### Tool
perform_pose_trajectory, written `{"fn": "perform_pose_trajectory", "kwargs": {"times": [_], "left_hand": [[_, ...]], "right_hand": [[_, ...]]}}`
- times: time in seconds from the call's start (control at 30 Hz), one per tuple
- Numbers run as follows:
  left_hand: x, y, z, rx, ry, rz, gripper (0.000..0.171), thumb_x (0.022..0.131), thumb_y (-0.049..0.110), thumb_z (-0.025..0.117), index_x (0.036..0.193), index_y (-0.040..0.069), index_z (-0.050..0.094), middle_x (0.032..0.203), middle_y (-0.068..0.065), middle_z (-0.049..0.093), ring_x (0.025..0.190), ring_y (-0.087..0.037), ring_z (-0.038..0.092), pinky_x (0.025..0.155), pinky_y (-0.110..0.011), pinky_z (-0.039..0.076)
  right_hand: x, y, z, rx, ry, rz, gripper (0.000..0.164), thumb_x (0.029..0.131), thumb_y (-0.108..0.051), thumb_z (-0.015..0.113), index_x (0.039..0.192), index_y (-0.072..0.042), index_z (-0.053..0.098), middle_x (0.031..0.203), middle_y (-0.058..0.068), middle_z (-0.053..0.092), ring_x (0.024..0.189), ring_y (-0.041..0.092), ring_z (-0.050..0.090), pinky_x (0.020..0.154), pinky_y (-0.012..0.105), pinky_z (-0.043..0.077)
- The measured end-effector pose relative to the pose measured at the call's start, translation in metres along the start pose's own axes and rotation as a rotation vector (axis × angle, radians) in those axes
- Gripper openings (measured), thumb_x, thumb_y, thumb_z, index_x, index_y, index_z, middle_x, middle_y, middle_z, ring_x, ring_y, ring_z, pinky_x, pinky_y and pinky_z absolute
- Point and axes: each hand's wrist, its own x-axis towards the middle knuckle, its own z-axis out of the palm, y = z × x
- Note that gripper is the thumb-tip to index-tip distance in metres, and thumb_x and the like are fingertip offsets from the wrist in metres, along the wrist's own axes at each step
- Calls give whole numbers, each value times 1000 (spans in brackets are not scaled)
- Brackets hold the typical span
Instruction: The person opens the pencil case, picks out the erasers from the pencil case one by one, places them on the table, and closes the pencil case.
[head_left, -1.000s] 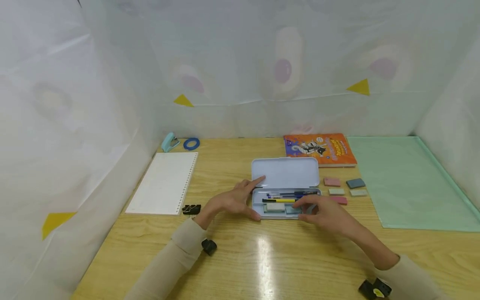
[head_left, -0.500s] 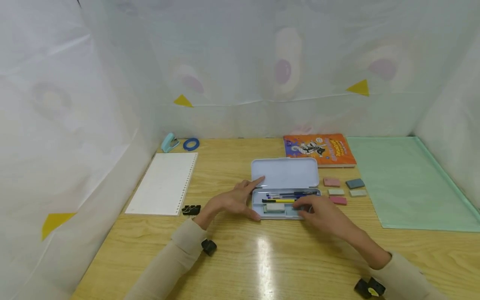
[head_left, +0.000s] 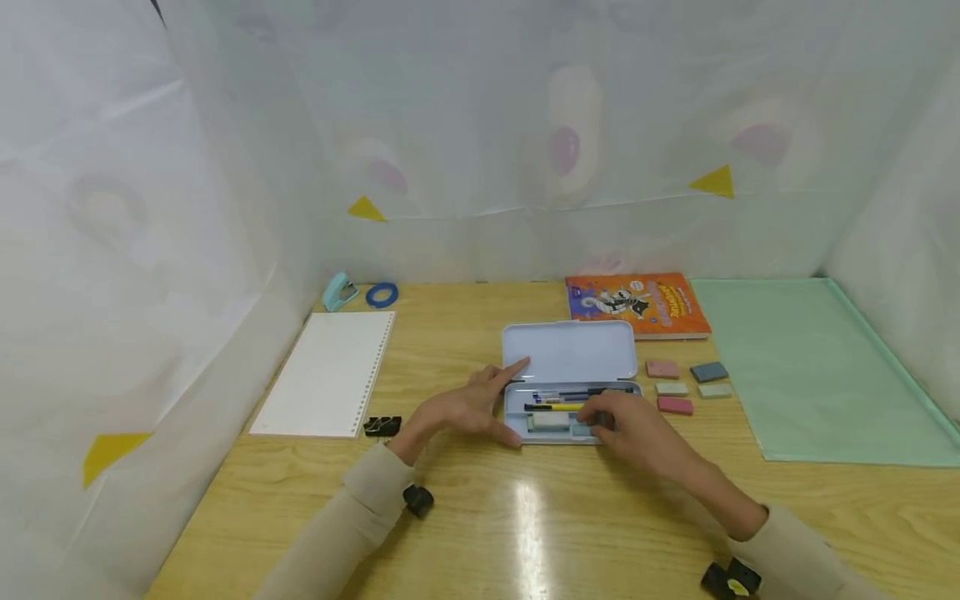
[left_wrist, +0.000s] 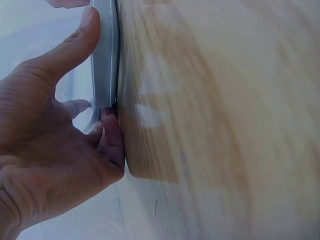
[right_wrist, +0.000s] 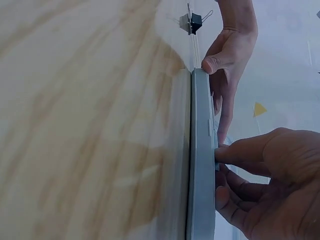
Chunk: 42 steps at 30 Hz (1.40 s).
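Observation:
A pale blue pencil case [head_left: 573, 352] lies on the table with its lid folded back. My left hand [head_left: 471, 408] braces its left end, thumb at the front corner and index finger stretched onto the lid. In the left wrist view, some other fingers bend beside the case's end. Over the front compartment, my right hand [head_left: 637, 429] pinches a small blue eraser [head_left: 581, 430], partly hidden by the fingers. A white eraser [head_left: 551, 422] sits to its left in the same compartment. Behind them lie a yellow-and-black pen [head_left: 553, 407] and several dark or clear pens [head_left: 562, 396].
Several loose erasers [head_left: 675, 406] lie right of the case. An orange book [head_left: 637, 306] is behind it, with a green mat [head_left: 840, 375] at the right. On the left are a notepad [head_left: 326, 375], binder clip [head_left: 382, 426], stapler [head_left: 340, 292] and blue ring [head_left: 382, 294].
My right hand has shifted slightly left inside the pencil case, bringing the blue eraser closer to the white one. My left hand has stayed in place on the case.

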Motion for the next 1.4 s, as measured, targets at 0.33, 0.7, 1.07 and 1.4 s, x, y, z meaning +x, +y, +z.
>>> {"fn": "perform_pose_trajectory", "kwargs": {"times": [0.33,0.7,1.07,1.4], "left_hand": [[0,2,-2,11,-6,4,122,82,45,89,168,37,3,159,-16,29,143,-30,30,118,-52,31],[0,3,-4,9,-6,15,123,81,44,90,168,36,3,158,-16,30,141,-29,31,118,-51,30],[1,0,-4,19,-9,16,123,82,44,89,168,37,2,159,-16,29,141,-29,31,118,-51,31],[2,-1,-2,5,-15,9,123,82,44,89,168,37,2,160,-16,27,143,-30,30,118,-52,31]], "right_hand": [[-3,-3,-9,107,14,86,18,92,3,70,105,-9,75,103,0,71,94,16,62,76,30,52],[-24,23,-44,245,122,119,17,97,3,68,109,-7,74,121,17,65,87,11,71,70,26,57],[-56,64,-77,331,145,253,24,103,-12,67,125,-4,70,132,-2,68,100,1,70,81,19,55],[-80,90,-101,190,185,435,38,102,-31,70,129,-5,69,102,-7,78,87,2,71,72,15,49]]}}
